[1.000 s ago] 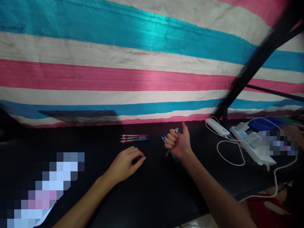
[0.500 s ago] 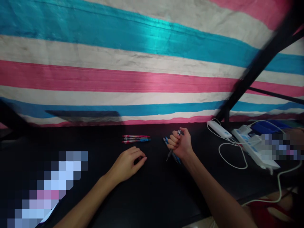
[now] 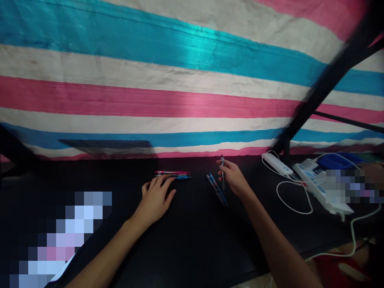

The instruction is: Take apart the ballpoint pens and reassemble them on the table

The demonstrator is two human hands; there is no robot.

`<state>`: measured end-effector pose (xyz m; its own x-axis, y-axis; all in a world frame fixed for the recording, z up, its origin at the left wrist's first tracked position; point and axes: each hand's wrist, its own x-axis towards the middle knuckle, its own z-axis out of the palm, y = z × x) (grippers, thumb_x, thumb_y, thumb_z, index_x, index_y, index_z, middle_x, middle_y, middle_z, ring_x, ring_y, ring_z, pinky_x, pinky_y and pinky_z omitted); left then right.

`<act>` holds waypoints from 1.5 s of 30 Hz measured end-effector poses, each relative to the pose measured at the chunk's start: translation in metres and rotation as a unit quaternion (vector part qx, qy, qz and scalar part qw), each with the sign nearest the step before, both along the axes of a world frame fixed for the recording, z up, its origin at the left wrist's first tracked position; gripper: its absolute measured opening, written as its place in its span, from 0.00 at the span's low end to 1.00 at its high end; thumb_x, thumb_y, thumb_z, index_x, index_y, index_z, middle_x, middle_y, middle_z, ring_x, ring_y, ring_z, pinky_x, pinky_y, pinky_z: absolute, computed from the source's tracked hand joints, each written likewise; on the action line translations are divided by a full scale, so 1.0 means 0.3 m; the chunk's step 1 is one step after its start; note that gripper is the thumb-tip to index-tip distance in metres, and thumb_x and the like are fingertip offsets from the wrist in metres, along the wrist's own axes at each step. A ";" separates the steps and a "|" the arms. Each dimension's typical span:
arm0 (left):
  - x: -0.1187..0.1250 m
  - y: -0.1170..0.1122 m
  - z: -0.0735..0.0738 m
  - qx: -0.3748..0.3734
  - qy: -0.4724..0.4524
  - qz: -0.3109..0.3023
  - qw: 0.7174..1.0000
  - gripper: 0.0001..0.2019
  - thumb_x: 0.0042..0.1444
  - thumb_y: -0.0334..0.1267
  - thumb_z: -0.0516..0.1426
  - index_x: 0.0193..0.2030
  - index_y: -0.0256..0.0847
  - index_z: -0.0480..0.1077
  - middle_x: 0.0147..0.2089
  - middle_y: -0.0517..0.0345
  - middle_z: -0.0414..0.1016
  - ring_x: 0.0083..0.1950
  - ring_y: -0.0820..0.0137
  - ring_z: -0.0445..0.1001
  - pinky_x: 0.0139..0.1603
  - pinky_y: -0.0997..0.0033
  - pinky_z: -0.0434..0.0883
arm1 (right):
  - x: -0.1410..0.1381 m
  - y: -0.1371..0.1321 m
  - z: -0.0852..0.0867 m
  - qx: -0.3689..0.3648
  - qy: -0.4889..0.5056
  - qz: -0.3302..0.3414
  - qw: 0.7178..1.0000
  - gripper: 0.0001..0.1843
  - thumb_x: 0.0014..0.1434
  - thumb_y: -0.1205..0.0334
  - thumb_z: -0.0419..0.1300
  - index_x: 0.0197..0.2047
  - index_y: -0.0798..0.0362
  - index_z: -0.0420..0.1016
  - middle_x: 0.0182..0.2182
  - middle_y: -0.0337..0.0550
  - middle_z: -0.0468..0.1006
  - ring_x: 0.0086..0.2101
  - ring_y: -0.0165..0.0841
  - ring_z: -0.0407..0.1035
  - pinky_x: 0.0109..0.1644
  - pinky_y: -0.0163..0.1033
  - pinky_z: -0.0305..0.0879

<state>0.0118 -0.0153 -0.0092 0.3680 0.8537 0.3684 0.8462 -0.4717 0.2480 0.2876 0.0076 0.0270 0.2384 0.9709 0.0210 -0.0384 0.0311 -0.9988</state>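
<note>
My right hand pinches a dark pen and holds it upright just above the black table. Beside it to the left, two blue pens lie slanted on the table. My left hand lies flat with fingers stretched out, its fingertips touching a small row of red and blue pens lying side by side near the table's back edge.
A striped pink, blue and white cloth hangs behind the table. At the right lie a white power bank with a looped cable, a white power strip, and another person's hand. A black post slants up.
My right hand turned from a fist grip into a fingertip pinch and stood the pen upright, further back. My left hand uncurled and slid forward to the row of pens.
</note>
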 end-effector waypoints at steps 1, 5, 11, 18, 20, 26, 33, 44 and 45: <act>-0.001 0.001 -0.001 0.004 0.007 0.006 1.000 0.17 0.61 0.39 0.49 0.56 0.47 0.64 0.57 0.47 0.66 0.58 0.53 0.61 0.53 0.46 0.59 | 0.010 0.002 -0.012 0.002 -0.049 0.006 0.999 0.11 0.47 0.66 0.61 0.37 0.56 0.75 0.19 0.36 0.68 0.19 0.28 0.63 0.19 0.33 0.61; -0.001 0.003 -0.002 0.016 0.031 0.023 0.999 0.14 0.61 0.37 0.50 0.53 0.46 0.67 0.52 0.47 0.69 0.53 0.54 0.65 0.50 0.50 0.60 | 0.047 0.002 -0.048 -0.019 -0.310 0.005 0.950 0.09 0.49 0.67 0.61 0.35 0.55 0.77 0.22 0.39 0.71 0.22 0.31 0.67 0.25 0.35 0.64; -0.010 0.006 -0.003 0.027 0.044 0.069 0.996 0.11 0.61 0.37 0.50 0.46 0.43 0.70 0.46 0.47 0.72 0.48 0.55 0.67 0.45 0.53 0.61 | 0.054 0.001 -0.064 -0.057 -0.512 -0.003 0.857 0.15 0.48 0.63 0.64 0.41 0.55 0.78 0.30 0.48 0.77 0.33 0.40 0.71 0.37 0.40 0.62; -0.025 0.008 0.024 0.003 0.003 0.072 0.997 0.08 0.59 0.36 0.52 0.39 0.44 0.72 0.40 0.52 0.73 0.43 0.58 0.69 0.37 0.62 0.63 | 0.045 0.004 -0.069 -0.083 -0.561 0.015 0.823 0.16 0.55 0.58 0.59 0.45 0.54 0.76 0.34 0.50 0.78 0.36 0.40 0.72 0.39 0.39 0.60; -0.028 0.012 0.028 -0.006 -0.027 0.057 0.998 0.07 0.58 0.35 0.52 0.39 0.44 0.72 0.39 0.53 0.73 0.42 0.60 0.71 0.37 0.63 0.64 | 0.044 0.002 -0.067 -0.079 -0.556 0.023 0.827 0.14 0.55 0.58 0.58 0.44 0.52 0.77 0.33 0.49 0.78 0.35 0.39 0.72 0.38 0.38 0.60; -0.032 0.022 0.024 -0.021 -0.124 0.016 0.992 0.07 0.59 0.36 0.53 0.39 0.43 0.72 0.38 0.55 0.73 0.39 0.64 0.73 0.38 0.66 0.67 | 0.038 -0.006 -0.054 -0.064 -0.537 0.040 0.840 0.12 0.56 0.57 0.57 0.40 0.51 0.77 0.29 0.46 0.77 0.31 0.37 0.71 0.33 0.37 0.57; -0.028 0.021 0.036 -0.003 -0.198 0.019 0.980 0.07 0.58 0.38 0.54 0.37 0.41 0.73 0.36 0.56 0.73 0.34 0.68 0.72 0.34 0.68 0.68 | 0.030 -0.010 -0.051 -0.053 -0.527 0.034 0.847 0.11 0.57 0.57 0.56 0.39 0.52 0.77 0.27 0.44 0.76 0.29 0.35 0.69 0.31 0.36 0.55; -0.004 0.033 0.035 -0.225 -0.508 0.001 0.831 0.11 0.51 0.43 0.62 0.39 0.39 0.76 0.34 0.57 0.76 0.35 0.72 0.71 0.36 0.74 0.65 | -0.061 -0.035 -0.026 0.169 -0.442 -0.011 0.881 0.08 0.56 0.63 0.58 0.39 0.54 0.75 0.33 0.45 0.73 0.36 0.36 0.67 0.40 0.39 0.61; 0.002 0.029 0.039 -0.245 -0.539 -0.002 0.806 0.11 0.50 0.42 0.63 0.39 0.39 0.76 0.33 0.58 0.75 0.33 0.74 0.70 0.34 0.76 0.64 | -0.090 -0.049 -0.023 0.198 -0.424 0.006 0.884 0.07 0.57 0.63 0.58 0.38 0.54 0.75 0.32 0.44 0.74 0.35 0.35 0.67 0.41 0.39 0.61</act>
